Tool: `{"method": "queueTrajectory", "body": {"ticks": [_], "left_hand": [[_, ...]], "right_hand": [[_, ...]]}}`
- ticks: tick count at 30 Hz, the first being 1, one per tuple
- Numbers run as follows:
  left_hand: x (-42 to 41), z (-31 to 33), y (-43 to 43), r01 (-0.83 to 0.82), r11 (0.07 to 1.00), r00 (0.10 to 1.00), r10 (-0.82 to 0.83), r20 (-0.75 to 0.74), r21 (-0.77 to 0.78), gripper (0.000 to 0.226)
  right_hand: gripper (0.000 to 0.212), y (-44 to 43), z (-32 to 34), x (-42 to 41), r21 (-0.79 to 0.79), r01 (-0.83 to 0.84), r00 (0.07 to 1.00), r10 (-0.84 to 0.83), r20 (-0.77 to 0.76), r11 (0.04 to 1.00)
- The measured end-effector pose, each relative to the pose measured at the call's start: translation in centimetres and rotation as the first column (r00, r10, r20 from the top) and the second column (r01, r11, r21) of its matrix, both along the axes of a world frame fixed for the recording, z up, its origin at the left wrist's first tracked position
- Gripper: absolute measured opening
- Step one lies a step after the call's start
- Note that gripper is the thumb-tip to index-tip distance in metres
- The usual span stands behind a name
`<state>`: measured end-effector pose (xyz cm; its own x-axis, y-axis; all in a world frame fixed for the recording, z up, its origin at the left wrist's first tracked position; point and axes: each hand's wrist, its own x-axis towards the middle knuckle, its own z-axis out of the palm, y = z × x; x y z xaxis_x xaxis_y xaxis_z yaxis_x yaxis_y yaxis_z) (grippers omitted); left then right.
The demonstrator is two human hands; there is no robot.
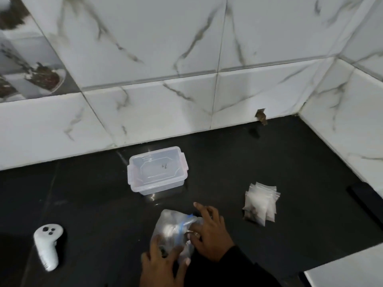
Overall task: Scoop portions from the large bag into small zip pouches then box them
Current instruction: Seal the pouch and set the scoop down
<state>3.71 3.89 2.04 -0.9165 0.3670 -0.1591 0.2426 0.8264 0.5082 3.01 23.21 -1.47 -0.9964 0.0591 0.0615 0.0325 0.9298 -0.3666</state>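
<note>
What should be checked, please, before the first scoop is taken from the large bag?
1. Large bag steadied: ok, left hand and right hand both rest on it.
2. Bag mouth open: cannot tell, blurred; the blue zip strip looks bunched.
3. Small pouches within reach: ok, stacked to the right on the counter.
4. Box ready to receive pouches: not ok, its lid is on.
5. Scoop at hand: cannot tell, none visible.
6. White controller out of the way: ok, lying apart at the left.
</note>
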Motion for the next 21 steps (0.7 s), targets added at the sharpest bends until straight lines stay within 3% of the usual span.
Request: {"method": "queueTrajectory", "body": {"ticks": [2, 6, 9, 12, 14, 17, 21], "left_hand": [[0.0, -1.6, 0.0, -0.013, 0.984, 0.999, 0.02, 0.038, -0.177, 0.045], [-1.2, -1.1, 0.8, -0.106, 0.973, 0.989, 0.124, 0.078, -0.206, 0.048], [-1.9, -0.5, 0.8, -0.152, 0.973, 0.987, 0.16, 0.033, -0.175, 0.047], [-2.8, -0.3, 0.7, -0.182, 0.978, 0.983, 0.184, 0.008, -0.106, 0.037], [-3.6, -0.4, 0.6, -0.196, 0.98, 0.981, 0.196, -0.004, -0.038, 0.032], [-4.8, -0.2, 0.3, -0.22, 0.974, 0.975, 0.22, 0.004, 0.055, 0.026], [-6.1, 0.2, -0.6, -0.27, 0.943, 0.962, 0.27, 0.025, 0.194, 0.029]], "right_hand": [[0.026, -1.0, -1.0, -1.3, 0.068, 0.007, 0.999, -0.01, 0.051, 0.998], [0.031, -1.8, -2.1, -2.8, 0.196, -0.013, 0.977, -0.029, 0.211, 0.981], [0.028, -2.4, -1.4, -3.0, 0.251, -0.056, 0.98, 0.005, 0.198, 0.966], [0.032, -2.6, -0.2, -2.9, 0.088, -0.055, 0.955, 0.027, 0.296, 0.995], [0.04, -2.7, 1.0, -2.4, -0.131, 0.103, 0.944, -0.056, 0.326, 0.986], [0.027, -1.6, 2.9, -2.3, -0.407, 0.31, 0.905, -0.136, 0.403, 0.859], [0.031, 0.9, 6.5, -2.1, -0.588, 0.301, 0.887, 0.006, 0.462, 0.751]]}}
